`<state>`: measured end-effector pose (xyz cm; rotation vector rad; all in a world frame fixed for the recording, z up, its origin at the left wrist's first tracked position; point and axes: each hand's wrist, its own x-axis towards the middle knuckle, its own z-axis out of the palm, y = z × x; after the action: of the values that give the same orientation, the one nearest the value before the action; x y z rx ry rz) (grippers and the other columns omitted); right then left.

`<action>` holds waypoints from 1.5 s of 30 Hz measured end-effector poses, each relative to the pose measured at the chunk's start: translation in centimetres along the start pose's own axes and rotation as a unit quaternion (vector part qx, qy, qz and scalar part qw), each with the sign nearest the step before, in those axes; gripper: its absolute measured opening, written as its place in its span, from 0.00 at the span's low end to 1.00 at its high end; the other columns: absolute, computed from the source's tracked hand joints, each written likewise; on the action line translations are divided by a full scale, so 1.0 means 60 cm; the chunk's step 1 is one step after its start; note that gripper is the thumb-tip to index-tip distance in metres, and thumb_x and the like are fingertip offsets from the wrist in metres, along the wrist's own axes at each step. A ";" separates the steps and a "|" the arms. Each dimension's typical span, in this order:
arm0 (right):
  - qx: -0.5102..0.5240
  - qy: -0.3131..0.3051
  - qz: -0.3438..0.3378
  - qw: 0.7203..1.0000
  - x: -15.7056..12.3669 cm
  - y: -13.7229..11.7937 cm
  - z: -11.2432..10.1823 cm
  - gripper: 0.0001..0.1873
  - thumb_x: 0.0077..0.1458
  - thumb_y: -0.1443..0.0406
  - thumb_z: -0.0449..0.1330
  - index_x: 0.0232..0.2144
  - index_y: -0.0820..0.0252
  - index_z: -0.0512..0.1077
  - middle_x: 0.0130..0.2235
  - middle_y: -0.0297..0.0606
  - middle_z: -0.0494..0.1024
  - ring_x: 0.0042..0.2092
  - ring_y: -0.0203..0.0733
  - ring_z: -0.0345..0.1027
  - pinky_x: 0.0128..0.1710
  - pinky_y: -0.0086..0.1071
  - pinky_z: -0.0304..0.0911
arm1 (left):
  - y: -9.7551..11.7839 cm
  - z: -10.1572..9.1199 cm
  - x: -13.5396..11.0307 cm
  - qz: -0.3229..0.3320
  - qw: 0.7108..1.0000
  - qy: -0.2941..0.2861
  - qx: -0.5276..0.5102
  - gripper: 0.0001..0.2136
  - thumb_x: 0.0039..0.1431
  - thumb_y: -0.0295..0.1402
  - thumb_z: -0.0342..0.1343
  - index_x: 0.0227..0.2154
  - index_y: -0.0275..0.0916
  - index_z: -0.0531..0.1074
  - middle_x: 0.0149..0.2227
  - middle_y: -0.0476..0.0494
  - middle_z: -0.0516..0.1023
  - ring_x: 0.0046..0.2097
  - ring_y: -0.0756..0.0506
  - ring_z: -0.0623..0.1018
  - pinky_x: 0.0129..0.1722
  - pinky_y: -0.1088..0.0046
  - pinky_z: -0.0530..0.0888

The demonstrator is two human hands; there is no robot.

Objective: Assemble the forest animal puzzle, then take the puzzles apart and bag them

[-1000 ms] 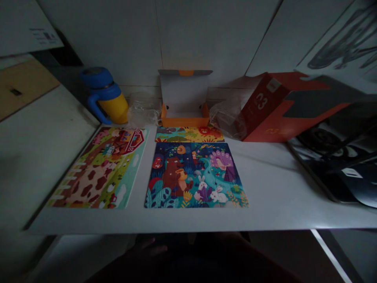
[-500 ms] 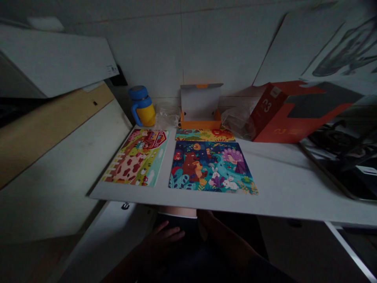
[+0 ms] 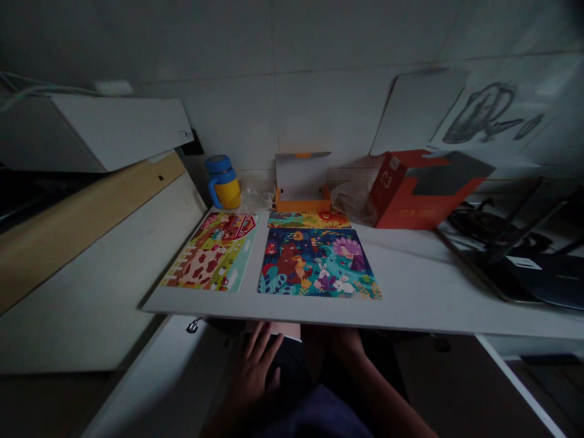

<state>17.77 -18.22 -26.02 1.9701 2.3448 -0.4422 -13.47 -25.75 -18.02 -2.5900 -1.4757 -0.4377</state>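
While the forest puzzle (image 3: 319,264) lies above, my left hand (image 3: 252,371) rests on my leg (image 3: 292,359), fingers (image 3: 261,345) spread, empty. I cannot tell my right hand's (image 3: 349,342) grip.

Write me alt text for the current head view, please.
A blue rectangular forest picture lies beside a green rectangular farm picture on a white tabletop, an open orange cardboard box behind. Below, the left hand lies over a leg; the right hand is shadowed.

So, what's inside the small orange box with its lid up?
The pale inside of the raised lid shows. The front wall of the small orange box covers its bottom, so I can't tell whether anything lies there.
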 end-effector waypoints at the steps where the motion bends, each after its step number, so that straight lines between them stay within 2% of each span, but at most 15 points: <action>1: 0.001 -0.009 -0.011 1.000 -0.014 0.001 0.002 0.23 0.64 0.66 0.62 0.60 0.56 0.77 0.64 0.55 0.74 0.67 0.69 0.64 0.68 0.62 0.51 | 0.007 0.003 0.001 -0.028 1.000 0.008 0.008 0.34 0.65 0.34 0.55 0.74 0.49 0.57 0.76 0.43 0.56 0.75 0.33 0.55 0.72 0.46 0.57; 5: 0.008 -0.036 -0.065 0.997 -0.062 -0.028 0.007 0.23 0.64 0.64 0.58 0.59 0.54 0.79 0.61 0.53 0.77 0.64 0.68 0.68 0.70 0.62 0.45 | 0.025 0.016 0.007 -0.095 0.995 0.015 0.034 0.37 0.64 0.32 0.55 0.75 0.48 0.54 0.76 0.42 0.57 0.76 0.27 0.53 0.67 0.41 0.64; 8: 0.002 -0.060 -0.086 0.995 -0.078 -0.063 0.009 0.19 0.61 0.63 0.60 0.51 0.56 0.83 0.52 0.54 0.84 0.58 0.68 0.75 0.66 0.62 0.55 | 0.024 0.023 0.014 -0.086 0.995 0.038 0.033 0.38 0.63 0.33 0.55 0.75 0.47 0.53 0.75 0.38 0.59 0.74 0.25 0.57 0.64 0.39 0.67; 12: -0.012 -0.083 -0.100 0.991 -0.079 -0.092 0.007 0.14 0.54 0.70 0.61 0.38 0.54 0.86 0.39 0.51 0.87 0.45 0.66 0.83 0.51 0.55 0.72 | 0.016 0.017 0.020 -0.023 0.997 0.078 0.005 0.36 0.62 0.32 0.54 0.74 0.44 0.57 0.69 0.33 0.69 0.67 0.27 0.71 0.60 0.39 0.73; 16: -0.012 -0.077 -0.128 0.989 -0.097 -0.104 -0.024 0.19 0.51 0.73 0.59 0.41 0.51 0.84 0.39 0.46 0.88 0.38 0.60 0.84 0.33 0.42 0.74 | 0.031 -0.046 0.030 0.089 0.990 0.038 -0.098 0.29 0.65 0.27 0.50 0.68 0.54 0.68 0.52 0.45 0.85 0.51 0.41 0.84 0.53 0.59 0.83; 18: -0.007 -0.078 -0.161 0.984 -0.122 -0.108 -0.071 0.19 0.52 0.72 0.58 0.41 0.49 0.83 0.39 0.42 0.88 0.33 0.54 0.83 0.24 0.36 0.67 | 0.040 -0.101 0.049 0.122 0.980 0.015 -0.155 0.22 0.66 0.29 0.53 0.61 0.52 0.74 0.48 0.47 0.85 0.48 0.44 0.84 0.50 0.67 0.84; 20: 0.028 -0.093 -0.290 0.952 -0.150 -0.111 -0.148 0.11 0.54 0.66 0.61 0.37 0.45 0.81 0.34 0.32 0.87 0.28 0.46 0.80 0.20 0.32 0.57 | 0.038 -0.163 0.085 0.135 0.973 0.048 -0.182 0.15 0.67 0.29 0.54 0.52 0.49 0.78 0.42 0.48 0.85 0.43 0.45 0.83 0.47 0.68 0.83; 22: 0.096 -0.030 -0.433 0.896 -0.166 -0.107 -0.249 0.06 0.61 0.63 0.59 0.36 0.48 0.78 0.33 0.31 0.85 0.29 0.39 0.76 0.24 0.32 0.57 | 0.020 -0.219 0.142 0.140 0.970 0.093 -0.174 0.11 0.67 0.28 0.54 0.47 0.46 0.78 0.40 0.48 0.85 0.42 0.45 0.83 0.49 0.65 0.81; 24: 0.092 0.067 -0.475 0.873 -0.154 -0.094 -0.358 0.10 0.67 0.60 0.57 0.34 0.54 0.76 0.28 0.34 0.81 0.28 0.38 0.72 0.29 0.34 0.57 | -0.015 -0.262 0.217 0.145 0.971 0.087 -0.168 0.08 0.69 0.29 0.53 0.41 0.44 0.78 0.37 0.46 0.84 0.40 0.46 0.82 0.45 0.67 0.79; 27: 0.017 0.204 -0.419 0.885 -0.072 -0.055 -0.493 0.17 0.71 0.60 0.53 0.33 0.56 0.76 0.27 0.37 0.77 0.28 0.38 0.68 0.31 0.35 0.53 | -0.084 -0.290 0.350 0.049 0.988 0.079 -0.124 0.15 0.72 0.37 0.49 0.31 0.41 0.77 0.33 0.43 0.82 0.37 0.44 0.80 0.42 0.66 0.73; 31: 0.010 0.303 -0.113 0.946 0.090 0.009 -0.576 0.25 0.72 0.51 0.50 0.32 0.59 0.78 0.30 0.44 0.80 0.29 0.41 0.69 0.30 0.34 0.49 | -0.169 -0.263 0.501 -0.133 0.986 0.041 -0.087 0.24 0.71 0.48 0.47 0.25 0.40 0.76 0.27 0.40 0.79 0.32 0.42 0.77 0.35 0.67 0.66; 32: 0.010 0.316 -0.037 0.948 0.123 0.024 -0.578 0.26 0.71 0.50 0.50 0.34 0.59 0.79 0.33 0.46 0.82 0.32 0.42 0.72 0.30 0.34 0.50 | -0.185 -0.247 0.523 -0.145 0.985 0.040 -0.084 0.24 0.71 0.47 0.47 0.26 0.40 0.77 0.27 0.40 0.80 0.33 0.42 0.77 0.35 0.67 0.66; 34: 0.015 0.317 0.014 0.948 0.169 0.053 -0.567 0.28 0.73 0.53 0.45 0.39 0.60 0.81 0.36 0.50 0.84 0.34 0.45 0.74 0.30 0.34 0.50 | -0.212 -0.212 0.544 -0.169 0.981 0.045 -0.081 0.24 0.72 0.46 0.44 0.28 0.40 0.79 0.29 0.38 0.81 0.35 0.41 0.78 0.35 0.67 0.65; 40: 0.028 0.234 0.004 0.972 0.197 0.131 -0.509 0.16 0.68 0.58 0.55 0.44 0.56 0.81 0.40 0.44 0.86 0.37 0.45 0.77 0.33 0.32 0.57 | -0.264 -0.144 0.520 -0.153 0.980 0.021 -0.124 0.18 0.69 0.45 0.51 0.34 0.40 0.81 0.36 0.38 0.84 0.39 0.41 0.80 0.39 0.68 0.70; 45: 0.031 0.183 0.000 0.983 0.205 0.158 -0.495 0.22 0.63 0.51 0.62 0.50 0.60 0.79 0.37 0.46 0.84 0.35 0.48 0.76 0.31 0.34 0.58 | -0.282 -0.128 0.516 -0.129 0.976 -0.006 -0.173 0.18 0.64 0.50 0.58 0.40 0.40 0.82 0.40 0.42 0.84 0.42 0.42 0.81 0.42 0.68 0.73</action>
<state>28.96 2.30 -2.03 2.2469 2.5619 -0.1626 -14.53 6.35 -1.59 -2.6555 -1.9021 -0.7743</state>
